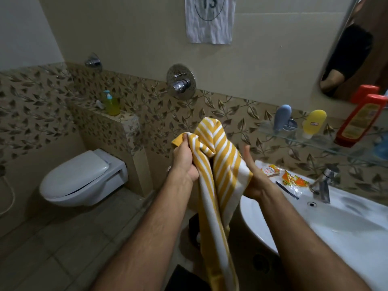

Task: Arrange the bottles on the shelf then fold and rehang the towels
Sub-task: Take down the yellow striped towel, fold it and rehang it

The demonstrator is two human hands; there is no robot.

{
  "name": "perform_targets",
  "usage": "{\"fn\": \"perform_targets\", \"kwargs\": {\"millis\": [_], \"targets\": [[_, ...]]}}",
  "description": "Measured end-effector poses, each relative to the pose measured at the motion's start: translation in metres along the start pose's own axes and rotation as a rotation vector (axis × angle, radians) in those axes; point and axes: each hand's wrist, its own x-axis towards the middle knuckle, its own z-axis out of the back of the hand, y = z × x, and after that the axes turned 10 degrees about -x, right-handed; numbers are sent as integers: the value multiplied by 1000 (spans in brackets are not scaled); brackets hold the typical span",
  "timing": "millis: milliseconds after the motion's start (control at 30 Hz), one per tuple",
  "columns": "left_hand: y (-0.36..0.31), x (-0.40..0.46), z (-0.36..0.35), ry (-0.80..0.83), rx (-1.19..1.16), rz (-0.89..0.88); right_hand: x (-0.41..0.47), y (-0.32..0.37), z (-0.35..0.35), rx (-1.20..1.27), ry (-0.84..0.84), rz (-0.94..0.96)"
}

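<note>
A yellow-and-white striped towel [218,164] hangs bunched between both hands, its lower part trailing down toward the floor. My left hand [184,158] is closed on its upper left edge. My right hand [255,177] holds the right side, thumb raised, fingers hidden behind the cloth. On the glass shelf [315,141] at the right stand a grey-blue bottle [282,117], a yellow bottle [313,123] and a tall red bottle [360,120].
A white sink [336,227] with a chrome tap [322,185] and snack packets [291,179] sits at the right. A wall-hung toilet [84,179] is at the left. A yellow soap dispenser [111,103] stands on the ledge. A mirror [357,49] hangs above the shelf.
</note>
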Motion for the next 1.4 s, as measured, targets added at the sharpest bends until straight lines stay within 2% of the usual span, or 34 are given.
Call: {"fn": "perform_targets", "kwargs": {"millis": [67, 167, 200, 300, 333, 467, 533, 700, 867, 900, 933, 1033, 1100, 1200, 1400], "targets": [[0, 0, -4, -65, 1, -26, -6, -22, 6, 33, 97, -13], [-3, -1, -6, -106, 12, -47, -16, -29, 10, 40, 215, 95], [-4, -2, -6, -103, 15, -41, -18, -28, 9, -9, 177, 133], [-10, -4, -3, -72, 29, -26, -20, -10, 3, -263, -121, 242], [-14, -3, -2, -54, 33, -10, -19, -4, 4, -272, -189, 270], [-43, -3, 9, 42, 38, 45, -25, 16, 31, 68, -383, 353], [-60, -3, 13, 76, 49, 38, -31, 17, 46, 158, -340, 330], [-75, -5, 21, 63, 68, 51, -32, 11, 35, -107, -107, 247], [-88, -6, 32, 35, 81, -1, -26, 39, 30, 12, -208, 389], [-91, -5, 32, 37, 78, -16, -27, 40, 30, 47, -183, 378], [-93, -6, 31, 44, 67, -25, -27, 36, 30, 43, -136, 319], [-95, -9, 29, 49, 76, -31, -31, 16, 14, -195, -8, 101], [-97, -8, 34, 26, 95, -24, -28, 15, 9, -212, -31, 107], [-103, -3, 51, -23, 148, -6, -29, 29, 7, -89, -137, 156], [-110, 6, 77, -58, 181, 33, -26, 54, -24, 5, -104, 269]]}}
